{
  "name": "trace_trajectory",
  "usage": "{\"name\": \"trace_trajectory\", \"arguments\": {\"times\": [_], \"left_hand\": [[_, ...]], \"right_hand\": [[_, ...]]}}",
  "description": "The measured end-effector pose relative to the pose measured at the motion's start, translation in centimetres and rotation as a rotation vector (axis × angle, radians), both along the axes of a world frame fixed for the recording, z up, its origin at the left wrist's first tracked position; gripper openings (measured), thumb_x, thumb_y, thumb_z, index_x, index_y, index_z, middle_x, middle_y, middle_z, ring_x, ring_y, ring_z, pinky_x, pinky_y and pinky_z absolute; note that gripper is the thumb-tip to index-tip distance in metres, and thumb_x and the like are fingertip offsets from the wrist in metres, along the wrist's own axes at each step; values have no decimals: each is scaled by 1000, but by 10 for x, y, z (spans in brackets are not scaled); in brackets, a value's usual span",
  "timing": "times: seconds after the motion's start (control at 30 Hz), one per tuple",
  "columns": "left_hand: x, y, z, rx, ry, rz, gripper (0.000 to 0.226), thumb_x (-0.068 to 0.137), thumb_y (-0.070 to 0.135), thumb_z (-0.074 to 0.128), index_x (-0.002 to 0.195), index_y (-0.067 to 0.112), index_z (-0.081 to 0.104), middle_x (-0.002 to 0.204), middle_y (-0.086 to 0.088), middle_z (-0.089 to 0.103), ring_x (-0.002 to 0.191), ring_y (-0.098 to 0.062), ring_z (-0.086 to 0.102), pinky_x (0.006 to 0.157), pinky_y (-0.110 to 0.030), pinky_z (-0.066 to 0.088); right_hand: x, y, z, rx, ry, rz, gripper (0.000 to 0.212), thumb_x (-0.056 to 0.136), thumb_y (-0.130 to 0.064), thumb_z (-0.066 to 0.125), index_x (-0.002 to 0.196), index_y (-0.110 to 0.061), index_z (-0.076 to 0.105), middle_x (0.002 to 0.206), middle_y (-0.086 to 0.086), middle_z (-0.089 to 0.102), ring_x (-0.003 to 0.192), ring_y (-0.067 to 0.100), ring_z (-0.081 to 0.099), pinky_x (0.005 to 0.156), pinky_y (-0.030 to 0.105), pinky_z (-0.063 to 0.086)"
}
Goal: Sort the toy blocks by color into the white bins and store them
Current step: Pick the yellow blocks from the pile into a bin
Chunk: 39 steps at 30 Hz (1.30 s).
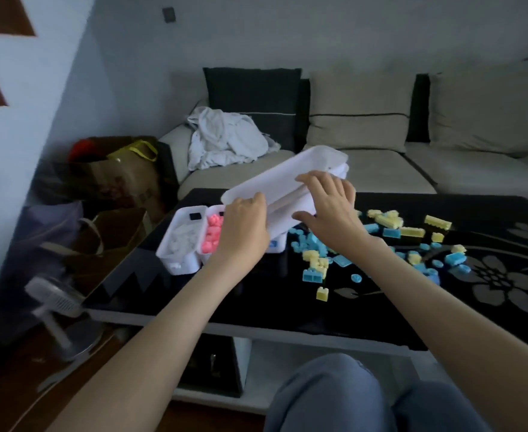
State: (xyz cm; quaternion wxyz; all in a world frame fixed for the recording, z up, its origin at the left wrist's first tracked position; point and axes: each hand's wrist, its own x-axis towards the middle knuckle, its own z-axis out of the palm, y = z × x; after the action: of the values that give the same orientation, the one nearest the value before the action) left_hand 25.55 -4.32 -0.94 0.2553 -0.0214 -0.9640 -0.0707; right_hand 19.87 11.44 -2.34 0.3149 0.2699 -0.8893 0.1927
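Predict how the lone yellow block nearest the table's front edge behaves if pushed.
The yellow block is boxy with flat sides, so it should slide, not roll. The black table looks glossy, so it probably skids easily. Small and plastic-looking, it is likely light.

Table (pixel 256 300) in the foreground, sofa (pixel 381 163) directly behind it. Far-left bin (pixel 181 263) on the table's left end; second bin (pixel 216 209) touching its right side, blocks inside both. Third bin (pixel 276 246) just right of that, mostly hidden. Held bins (pixel 287 179), nested, tilted above those three, off the table: left hand (pixel 244 226) at the near end, right hand (pixel 331 207) on the right side. Loose blocks (pixel 312 275) scattered over the table's middle and right. Cloth heap (pixel 225 138) on the sofa's left end. Bags (pixel 122 176) on the floor left of the table; fan (pixel 57 300) nearer, at the table's front-left corner.
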Motion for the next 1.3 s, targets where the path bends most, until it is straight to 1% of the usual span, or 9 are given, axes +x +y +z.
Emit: {"name": "trace_trajectory", "arguments": {"times": [0.17, 0.3, 0.43, 0.7, 0.83, 1.0, 1.1, 1.2, 1.3], "left_hand": [[21, -85, 6, -28, -30, 352, 18, 93, 13, 55, 108, 5, 49, 105, -15, 62, 100, -29, 59, 74, -32, 39], [39, -146, -10, 3, -52, 522, 23, 93, 16, 55, 112, 3, 51, 109, -15, 64, 101, -30, 61, 79, -33, 46], [41, -181, -41, 101, -173, 636, 30, 93, 16, 57, 120, 5, 49, 116, -15, 62, 108, -31, 59, 88, -37, 47], [35, -205, -64, 213, -222, 727, 19, 93, 14, 56, 109, 8, 48, 109, -13, 63, 105, -31, 59, 83, -40, 47], [33, -210, -67, 326, -318, 670, 33, 93, 23, 58, 119, 7, 45, 118, -16, 58, 111, -32, 56, 85, -40, 47], [33, -206, -66, 449, -310, 530, 30, 101, 20, 37, 120, 0, 47, 120, -20, 55, 107, -31, 56, 76, -32, 41], [34, -200, -62, 395, -257, 566, 29, 101, 18, 36, 123, 1, 46, 121, -19, 56, 111, -31, 55, 83, -34, 44], [34, -194, -58, 340, -206, 607, 27, 100, 16, 38, 120, 1, 47, 119, -19, 58, 110, -32, 56, 87, -38, 46], [34, -191, -55, 292, -131, 620, 21, 99, 15, 40, 113, 2, 49, 111, -17, 62, 102, -29, 60, 79, -35, 48]], "right_hand": [[-6, -95, -17, -21, -268, 205, 90, 80, -25, 70, 150, -20, 14, 152, 8, 21, 140, 27, 19, 113, 44, 21], [2, -169, -36, 106, -400, 439, 74, 82, -14, 63, 147, -14, 26, 149, 7, 30, 137, 27, 28, 112, 42, 25], [17, -217, -54, 194, -494, 582, 72, 89, -15, 57, 150, -20, 19, 156, 3, 21, 143, 22, 20, 117, 42, 21], [24, -258, -78, 317, -671, 612, 72, 92, -12, 51, 151, -20, 11, 159, -2, 12, 145, 18, 14, 118, 35, 17], [25, -266, -81, 338, -702, 568, 71, 94, -15, 50, 151, -19, 8, 159, 1, 12, 145, 20, 15, 117, 39, 21], [23, -265, -79, 401, -743, 504, 73, 96, -19, 47, 151, -19, -1, 159, 3, 9, 144, 23, 17, 116, 41, 21], [22, -263, -78, 446, -729, 477, 72, 97, -22, 45, 152, -18, -2, 158, 5, 14, 141, 24, 23, 113, 40, 23], [23, -260, -78, 423, -741, 458, 71, 97, -33, 45, 151, -14, 4, 157, 7, 19, 142, 25, 22, 112, 41, 22], [21, -259, -81, 369, -758, 422, 63, 94, -42, 47, 146, -12, 25, 146, 9, 40, 132, 27, 38, 108, 43, 30]]}}
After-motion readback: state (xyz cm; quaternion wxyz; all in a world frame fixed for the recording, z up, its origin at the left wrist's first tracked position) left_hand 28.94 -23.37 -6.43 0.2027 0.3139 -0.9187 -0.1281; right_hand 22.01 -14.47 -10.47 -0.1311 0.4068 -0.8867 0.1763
